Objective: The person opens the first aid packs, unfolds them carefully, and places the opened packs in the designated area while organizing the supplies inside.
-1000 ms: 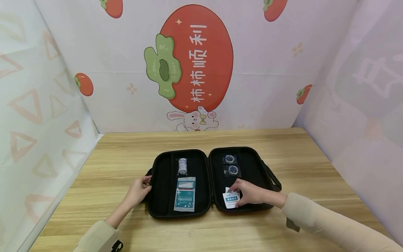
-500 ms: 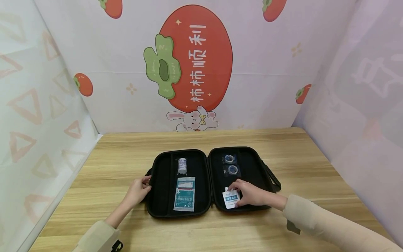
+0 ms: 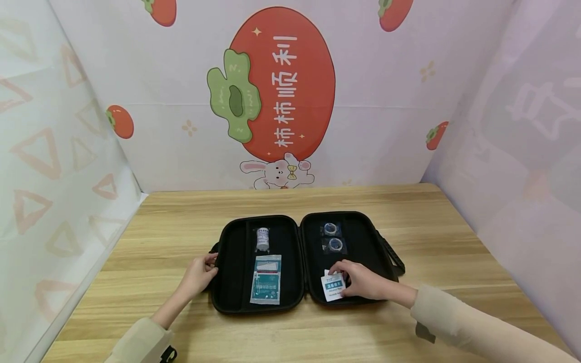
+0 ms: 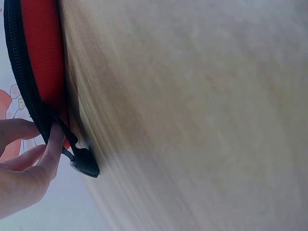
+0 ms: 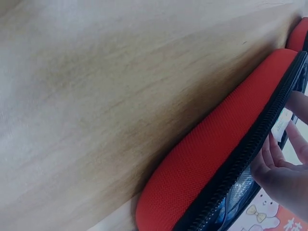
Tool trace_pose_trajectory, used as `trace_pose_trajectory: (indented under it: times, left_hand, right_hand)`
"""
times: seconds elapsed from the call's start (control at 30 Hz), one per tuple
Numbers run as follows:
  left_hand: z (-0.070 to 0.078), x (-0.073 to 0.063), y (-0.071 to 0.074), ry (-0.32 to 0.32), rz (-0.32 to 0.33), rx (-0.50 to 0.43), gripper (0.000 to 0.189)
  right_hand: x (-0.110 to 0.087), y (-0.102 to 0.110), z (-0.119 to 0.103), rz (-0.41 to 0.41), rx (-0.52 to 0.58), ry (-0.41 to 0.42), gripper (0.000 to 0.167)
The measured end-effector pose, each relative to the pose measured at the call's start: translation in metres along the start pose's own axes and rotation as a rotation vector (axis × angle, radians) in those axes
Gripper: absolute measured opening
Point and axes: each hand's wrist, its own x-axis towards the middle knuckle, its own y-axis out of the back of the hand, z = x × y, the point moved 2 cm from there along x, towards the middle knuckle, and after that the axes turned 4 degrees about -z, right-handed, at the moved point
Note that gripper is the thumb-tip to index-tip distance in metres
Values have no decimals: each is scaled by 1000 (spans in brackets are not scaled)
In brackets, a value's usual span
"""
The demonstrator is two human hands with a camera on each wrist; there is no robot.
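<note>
A zip-up case (image 3: 233, 272) lies spread flat on the table, black inside. Its red outer shell (image 4: 44, 57) shows in the left wrist view. My left hand (image 3: 198, 275) grips the case's left rim, fingers beside a black zipper pull (image 4: 85, 162). In the right half, my right hand (image 3: 363, 280) holds small white alcohol pad packets (image 3: 333, 288) between thumb and fingers, near the front edge. In the right wrist view a white packet (image 5: 282, 124) shows between the fingers, past the red wall (image 5: 211, 149).
In the left half are a small white bottle (image 3: 263, 239) and a teal-and-white sealed packet (image 3: 267, 288). Two clear-wrapped rolls (image 3: 336, 245) sit behind the right hand. A strap handle (image 3: 394, 256) sticks out on the right. The wooden table (image 3: 281, 338) meets printed backdrops.
The right hand and sleeve have shifted very slightly to the right, with the white packets almost in place. The left hand and the case have not visibly moved.
</note>
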Motion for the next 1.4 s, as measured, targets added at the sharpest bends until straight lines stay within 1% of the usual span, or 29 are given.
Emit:
trace_pose_trajectory:
  times: [0.17,0.5,0.73,0.83,1.07,1.17,1.33,1.4]
  left_hand:
    - [0,0,1,1,7,0,36]
    - [-1,-1,1,8,3,-4,36]
    - [0,-1,1,6,4,0,36]
    - [-1,0,0,-1,8,1,36]
    - [-1,-1,0,0,6,-5,36]
    - [-1,-1,1,0,4,-9,36]
    - [-1,0,0,-6,9,-5,36]
    - [-1,0,0,-7,10,-3,36]
  right_hand:
    - [-2,1,1,31,57,29,32]
    - [-4,4,6,68,166,1,25]
    - [-5,10,8,118,240,-56,19]
    - [-6,14,9,146,245,-91,20]
    - [-8,27,13,206,246,-119,18]
    - [-9,32,15,228,246,-157,16]
    - [-13,39,19,272,279,-219,16]
    - [-14,41,21,285,303,-217,17]
